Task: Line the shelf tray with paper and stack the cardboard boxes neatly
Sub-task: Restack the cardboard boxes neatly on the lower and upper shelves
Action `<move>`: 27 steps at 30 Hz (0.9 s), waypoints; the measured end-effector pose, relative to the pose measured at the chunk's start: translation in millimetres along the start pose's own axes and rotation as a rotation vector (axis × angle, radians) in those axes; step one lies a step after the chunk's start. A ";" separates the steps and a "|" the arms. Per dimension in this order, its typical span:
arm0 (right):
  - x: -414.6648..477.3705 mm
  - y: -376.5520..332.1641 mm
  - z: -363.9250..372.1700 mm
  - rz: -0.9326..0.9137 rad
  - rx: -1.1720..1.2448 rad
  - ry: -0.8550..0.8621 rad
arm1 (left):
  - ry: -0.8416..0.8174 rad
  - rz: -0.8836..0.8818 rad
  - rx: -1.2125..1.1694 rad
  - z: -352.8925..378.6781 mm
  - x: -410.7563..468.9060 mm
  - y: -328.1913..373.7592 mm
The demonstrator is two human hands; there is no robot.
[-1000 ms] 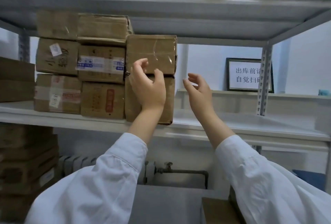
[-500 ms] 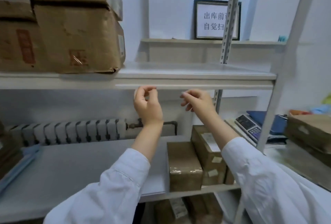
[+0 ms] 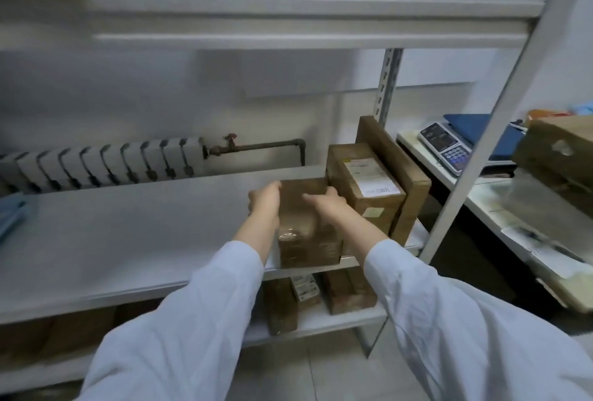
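- Gripping front cardboard box (image 3: 308,233): left hand (image 3: 264,200) on its left side, right hand (image 3: 327,201) on top w/ fingers spread flat; left fingers curl round far corner.
- Box sits at shelf tray (image 3: 128,240) front edge, right end, touching labelled box (image 3: 365,188).
- Tall flat box (image 3: 398,169) stands against the upright post (image 3: 388,79).
- Tray bare to the left, lots of room.
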State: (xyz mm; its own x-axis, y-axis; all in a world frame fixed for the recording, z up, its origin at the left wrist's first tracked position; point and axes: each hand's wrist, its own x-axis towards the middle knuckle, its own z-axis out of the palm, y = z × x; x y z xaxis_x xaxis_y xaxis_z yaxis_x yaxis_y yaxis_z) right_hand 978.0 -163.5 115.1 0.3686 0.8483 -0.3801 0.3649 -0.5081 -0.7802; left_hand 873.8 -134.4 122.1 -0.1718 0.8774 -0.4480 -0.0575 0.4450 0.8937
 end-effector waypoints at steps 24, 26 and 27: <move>-23.4 -48.8 -4.4 -0.190 0.291 0.145 | -0.065 0.220 0.073 -66.3 -17.4 29.7; -36.5 -62.8 -10.3 -0.222 0.295 0.160 | -0.118 0.275 0.078 -76.7 -34.5 46.6; -45.4 -71.2 -13.0 -0.247 0.285 0.169 | -0.155 0.290 0.092 -84.9 -44.5 56.2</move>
State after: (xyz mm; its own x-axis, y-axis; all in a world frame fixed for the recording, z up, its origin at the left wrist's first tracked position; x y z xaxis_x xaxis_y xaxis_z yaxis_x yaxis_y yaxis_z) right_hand 946.4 -167.7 194.4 0.4435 0.8911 -0.0961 0.2174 -0.2110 -0.9530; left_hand 794.7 -163.6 194.4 -0.0157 0.9835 -0.1804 0.0619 0.1810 0.9815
